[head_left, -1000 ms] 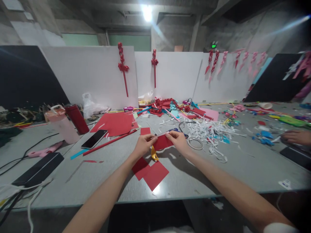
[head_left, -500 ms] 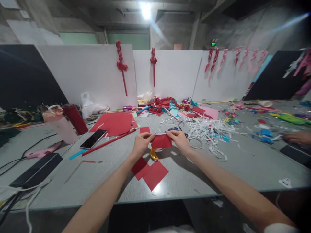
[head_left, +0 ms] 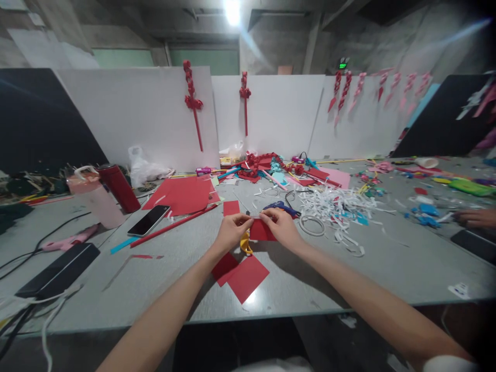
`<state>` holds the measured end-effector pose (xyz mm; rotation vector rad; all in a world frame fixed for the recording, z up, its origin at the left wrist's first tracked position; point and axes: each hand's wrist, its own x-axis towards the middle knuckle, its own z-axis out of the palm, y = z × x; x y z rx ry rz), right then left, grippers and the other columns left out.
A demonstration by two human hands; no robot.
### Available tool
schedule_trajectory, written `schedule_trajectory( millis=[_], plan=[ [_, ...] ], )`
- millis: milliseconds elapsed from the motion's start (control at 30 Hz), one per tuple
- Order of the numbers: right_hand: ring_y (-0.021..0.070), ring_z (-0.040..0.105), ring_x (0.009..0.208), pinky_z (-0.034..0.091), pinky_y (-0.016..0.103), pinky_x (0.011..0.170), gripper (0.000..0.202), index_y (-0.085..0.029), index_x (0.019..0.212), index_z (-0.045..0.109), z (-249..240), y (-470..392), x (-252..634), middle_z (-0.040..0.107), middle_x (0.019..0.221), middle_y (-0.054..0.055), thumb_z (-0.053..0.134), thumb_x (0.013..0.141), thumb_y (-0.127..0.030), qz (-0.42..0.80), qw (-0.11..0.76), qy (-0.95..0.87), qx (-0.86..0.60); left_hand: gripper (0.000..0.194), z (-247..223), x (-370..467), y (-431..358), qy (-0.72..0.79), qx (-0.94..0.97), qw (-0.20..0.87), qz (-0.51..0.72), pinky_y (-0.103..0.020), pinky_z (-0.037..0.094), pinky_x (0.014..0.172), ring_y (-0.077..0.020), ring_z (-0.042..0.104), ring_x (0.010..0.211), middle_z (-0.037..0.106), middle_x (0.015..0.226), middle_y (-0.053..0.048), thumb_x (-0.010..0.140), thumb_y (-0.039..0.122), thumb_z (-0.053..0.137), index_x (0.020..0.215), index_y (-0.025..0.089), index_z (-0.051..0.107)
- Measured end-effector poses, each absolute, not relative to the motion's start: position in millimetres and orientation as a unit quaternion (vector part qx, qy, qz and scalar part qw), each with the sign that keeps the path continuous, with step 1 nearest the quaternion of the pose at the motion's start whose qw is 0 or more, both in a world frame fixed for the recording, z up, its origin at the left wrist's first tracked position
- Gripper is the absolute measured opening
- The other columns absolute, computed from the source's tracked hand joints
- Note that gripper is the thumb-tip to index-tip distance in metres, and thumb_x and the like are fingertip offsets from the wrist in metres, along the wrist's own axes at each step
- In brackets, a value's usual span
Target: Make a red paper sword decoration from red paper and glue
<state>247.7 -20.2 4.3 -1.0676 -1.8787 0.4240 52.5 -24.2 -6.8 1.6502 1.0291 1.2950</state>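
Both hands are raised over the table around a small piece of red paper (head_left: 262,231). With thumb and fingers, my right hand (head_left: 282,227) pinches its upper edge. My left hand (head_left: 233,230) is closed in a pinch at the left end of that edge, where a thin pale line shows between the fingertips. Under the paper lies a yellow-handled tool (head_left: 245,244), mostly covered. Closer to me, a red paper square (head_left: 248,279) overlaps another red piece (head_left: 225,268). A further red paper piece (head_left: 231,207) rests behind my left hand.
Right of my hands are a white ring-shaped roll (head_left: 311,226), a blue glue gun (head_left: 282,208) and shredded white paper (head_left: 329,204). To the left lie a phone (head_left: 149,220), a red stick (head_left: 174,226) and bottles (head_left: 118,188). Another person's hand (head_left: 478,218) is far right.
My left hand has slid right along the paper's upper edge, so the hands are closer together. The paper has shifted slightly right, and the right fingers now cover more of it.
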Motion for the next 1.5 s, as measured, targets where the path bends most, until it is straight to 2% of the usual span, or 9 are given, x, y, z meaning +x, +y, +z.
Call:
schedule_trajectory(
  millis=[133,200,300,400,667,933,1500],
  plan=[
    [0.0287,0.06,0.105,0.042,0.046,0.097,0.013,-0.023,0.101,0.071,8.0,-26.6,248.6,0.071,0.106,0.009,0.06,0.098,-0.028,0.037,0.45,-0.78,-0.433,0.032,-10.0,52.3,-23.6,0.416,0.654,0.374,0.509,-0.029,0.054,0.068,-0.0212,0.071,0.074,0.078,0.084,-0.01,0.083,0.045,0.073,0.089,0.014,0.081],
    [0.0306,0.057,0.111,0.041,0.048,0.101,0.017,-0.023,0.111,0.069,10.3,-32.5,247.3,0.068,0.113,0.011,0.057,0.1,-0.025,-0.011,0.455,-0.788,-0.414,0.03,-9.4,52.0,-24.4,0.422,0.655,0.361,0.513,-0.029,0.053,0.067,-0.0215,0.071,0.074,0.079,0.084,-0.009,0.084,0.043,0.072,0.089,0.014,0.081],
    [0.028,0.061,0.104,0.048,0.044,0.097,0.021,-0.022,0.112,0.067,11.5,-39.1,244.6,0.067,0.108,0.011,0.048,0.103,-0.022,0.021,0.437,-0.822,-0.365,0.027,-6.6,51.8,-26.1,0.426,0.667,0.332,0.513,-0.03,0.054,0.07,-0.0221,0.072,0.076,0.079,0.085,-0.009,0.086,0.04,0.07,0.089,0.015,0.081],
    [0.0275,0.064,0.098,0.052,0.043,0.092,0.022,-0.022,0.11,0.068,8.9,-41.3,242.6,0.068,0.106,0.012,0.048,0.103,-0.022,0.052,0.415,-0.835,-0.357,0.024,-3.9,52.9,-28.7,0.425,0.694,0.294,0.501,-0.032,0.054,0.075,-0.0228,0.072,0.079,0.079,0.089,-0.009,0.088,0.036,0.068,0.092,0.017,0.081],
    [0.0265,0.068,0.097,0.053,0.04,0.089,0.018,-0.019,0.109,0.07,1.3,-39.6,243.6,0.071,0.106,0.012,0.054,0.101,-0.019,0.037,0.4,-0.834,-0.378,0.018,-4.0,56.3,-33.9,0.402,0.733,0.253,0.487,-0.032,0.055,0.077,-0.0224,0.073,0.08,0.079,0.091,-0.008,0.089,0.025,0.064,0.093,0.02,0.081],
    [0.0221,0.069,0.091,0.055,0.034,0.084,0.014,-0.018,0.101,0.071,0.5,-39.2,244.7,0.072,0.097,0.009,0.057,0.1,-0.018,0.018,0.37,-0.846,-0.382,0.02,-3.4,55.1,-36.5,0.39,0.767,0.205,0.467,-0.027,0.054,0.075,-0.0173,0.072,0.078,0.079,0.088,-0.005,0.087,0.014,0.061,0.092,0.019,0.08],
    [0.0235,0.069,0.09,0.055,0.037,0.082,0.017,-0.018,0.1,0.071,-0.6,-37.0,245.4,0.072,0.096,0.011,0.055,0.102,-0.02,-0.004,0.358,-0.864,-0.354,0.02,-3.0,52.6,-36.3,0.381,0.773,0.197,0.468,-0.026,0.053,0.074,-0.0172,0.071,0.078,0.078,0.088,-0.006,0.086,0.01,0.063,0.093,0.018,0.08]
  ],
)
